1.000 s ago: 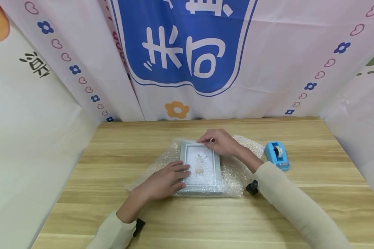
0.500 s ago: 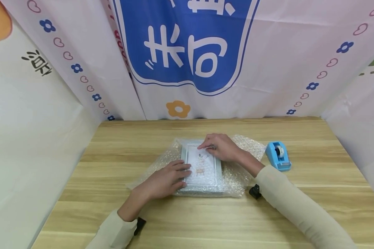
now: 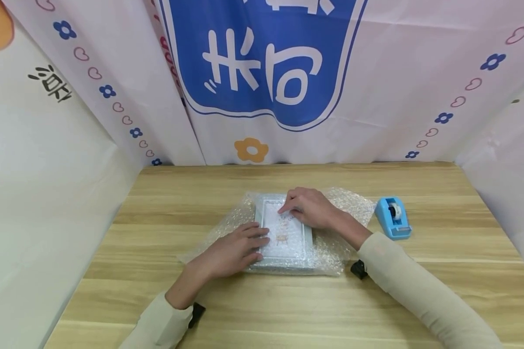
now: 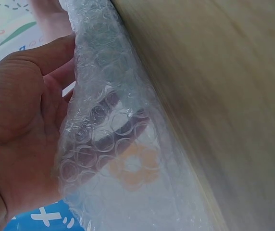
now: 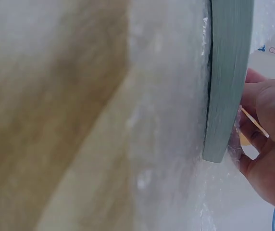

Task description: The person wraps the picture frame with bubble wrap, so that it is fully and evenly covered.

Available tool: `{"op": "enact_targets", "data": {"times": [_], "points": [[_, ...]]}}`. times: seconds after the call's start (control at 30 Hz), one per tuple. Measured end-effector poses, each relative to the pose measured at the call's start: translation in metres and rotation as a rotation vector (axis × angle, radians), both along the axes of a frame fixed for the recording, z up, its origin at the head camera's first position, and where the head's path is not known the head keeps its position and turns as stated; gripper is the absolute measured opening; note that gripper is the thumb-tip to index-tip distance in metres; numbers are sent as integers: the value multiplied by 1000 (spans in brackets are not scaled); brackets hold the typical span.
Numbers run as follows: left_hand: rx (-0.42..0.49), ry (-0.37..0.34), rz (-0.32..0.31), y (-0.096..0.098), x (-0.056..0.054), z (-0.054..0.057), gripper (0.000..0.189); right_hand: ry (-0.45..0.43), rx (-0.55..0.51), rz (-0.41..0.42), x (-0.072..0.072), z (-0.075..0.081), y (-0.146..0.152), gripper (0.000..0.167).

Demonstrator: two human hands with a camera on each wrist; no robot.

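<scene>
A photo frame with a pale blue-green border and a small drawing lies near the middle of the table, covered by clear bubble wrap that spreads out on both sides. My left hand rests on the frame's left side, fingers straight over the wrap. In the left wrist view, bubble wrap hides part of that hand. Near the frame's upper right, my right hand pinches the wrap with curled fingers. The right wrist view shows the frame's side edge beside the right hand.
A blue tape dispenser with a roll of tape stands to the right of the wrap. The wooden table ends at a printed curtain behind, with white cloth walls on both sides.
My right hand has moved slightly down over the frame, drawing the wrap across its upper part. The left hand stays on the frame's left side.
</scene>
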State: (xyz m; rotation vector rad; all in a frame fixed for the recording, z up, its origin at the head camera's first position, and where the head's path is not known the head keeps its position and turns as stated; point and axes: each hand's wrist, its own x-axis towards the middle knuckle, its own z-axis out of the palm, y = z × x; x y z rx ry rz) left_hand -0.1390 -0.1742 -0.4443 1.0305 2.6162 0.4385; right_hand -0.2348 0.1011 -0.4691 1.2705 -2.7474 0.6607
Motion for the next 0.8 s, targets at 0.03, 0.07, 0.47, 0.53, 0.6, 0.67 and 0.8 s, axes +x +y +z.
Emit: {"op": "enact_targets", "data": {"times": [0.03, 0.07, 0.47, 0.53, 0.6, 0.67, 0.8], "points": [[2, 4, -3, 0, 0, 0, 47, 1, 11, -3, 0, 0, 0, 29], [2, 8, -6, 0, 0, 0, 47, -2, 22, -6, 0, 1, 0, 30], [5, 7, 1, 0, -1, 2, 49, -86, 73, 1, 7, 6, 1, 29], [6, 6, 0, 0, 0, 2, 49, -110, 80, 8, 8, 6, 1, 31], [6, 9, -4, 0, 0, 2, 49, -119, 91, 16, 10, 6, 1, 38], [5, 9, -5, 0, 0, 2, 49, -120, 100, 23, 11, 6, 2, 47], [7, 9, -5, 0, 0, 1, 49, -108, 96, 20, 14, 2, 3, 55]]}}
